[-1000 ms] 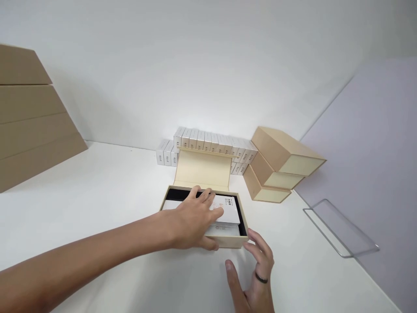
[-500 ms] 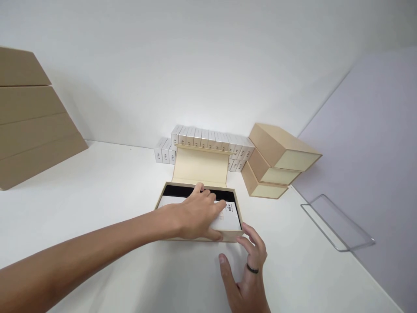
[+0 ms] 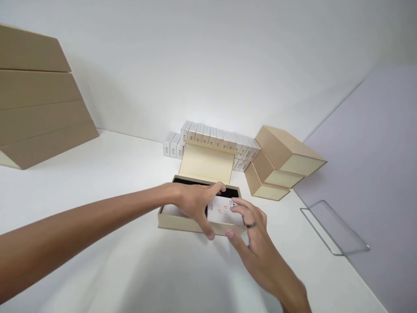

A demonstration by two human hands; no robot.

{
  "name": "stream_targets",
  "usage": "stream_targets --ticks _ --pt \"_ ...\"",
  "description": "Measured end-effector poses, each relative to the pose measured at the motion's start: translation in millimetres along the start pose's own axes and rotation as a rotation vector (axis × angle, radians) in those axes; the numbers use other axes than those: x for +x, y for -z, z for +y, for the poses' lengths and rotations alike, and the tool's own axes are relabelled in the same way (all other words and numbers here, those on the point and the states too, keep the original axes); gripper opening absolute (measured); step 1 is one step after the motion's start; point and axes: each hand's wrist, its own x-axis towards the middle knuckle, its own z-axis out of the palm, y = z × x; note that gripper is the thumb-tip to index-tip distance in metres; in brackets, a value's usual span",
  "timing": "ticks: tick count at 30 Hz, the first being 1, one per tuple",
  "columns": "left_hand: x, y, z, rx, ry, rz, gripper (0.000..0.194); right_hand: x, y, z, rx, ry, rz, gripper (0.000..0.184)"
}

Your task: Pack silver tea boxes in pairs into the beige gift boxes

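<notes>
The left hand [image 3: 193,202] is lying across an open box [image 3: 182,223], partly hiding the white pack [image 3: 223,213] inside; whether it is gripping is not showing. The right hand [image 3: 254,237], spread loosely, is partly covering the near right corner. The lid [image 3: 208,164] is blocking some cartons [image 3: 208,135] behind.

Open box [image 3: 182,224]: paper-covered board, matt, smooth. Its lining [image 3: 233,192]: black, matt, foam or cloth, can't tell. White pack [image 3: 223,212] inside: smooth printed card. Row of small cartons [image 3: 215,137]: smooth card, slight sheen. Stacked tan boxes [image 3: 276,150]: matt paper-covered board. Bench [image 3: 137,167]: smooth, faint sheen. Wall [image 3: 195,65]: smooth, matt. Wire frame [image 3: 318,231]: grey, metal-looking.
</notes>
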Motion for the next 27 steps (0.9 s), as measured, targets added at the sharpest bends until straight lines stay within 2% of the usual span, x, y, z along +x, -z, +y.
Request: stream_targets --ticks 3,6,9,13,16,21,24,27 --pt "-18.6 6.0 -15.3 0.12 0.099 -0.025 0.113 34.8 18.2 -9.9 -0.14 0.11 -0.33 0.039" --pt "-26.8 8.1 -23.8 0.156 0.107 0.011 0.111 66.2 17.1 -18.4 -0.288 0.261 -0.464 0.046" --pt "-25.6 8.8 -21.4 0.212 0.097 0.037 0.103 86.2 8.0 -16.9 -0.35 0.324 -0.497 0.054" --pt "-23.9 11.5 -10.1 0.354 0.116 -0.031 0.093 96.1 1.4 -9.7 -0.427 0.344 -0.534 0.069" --pt "-23.1 13.3 -7.2 0.367 0.135 -0.051 0.091 97.8 0.7 -9.2 -0.446 0.361 -0.535 0.065" --pt "-9.0 14.6 -16.3 0.304 0.145 -0.097 0.106 100.8 -1.2 -9.8 -0.436 0.382 -0.533 0.057" --pt "1.9 13.6 -19.1 0.251 0.133 -0.076 0.1 102.4 -3.7 -9.6 -0.44 0.386 -0.546 0.054" --pt "9.2 12.6 -14.8 0.228 0.177 -0.064 0.1 104.5 -6.9 -12.9 -0.472 0.366 -0.565 0.049"
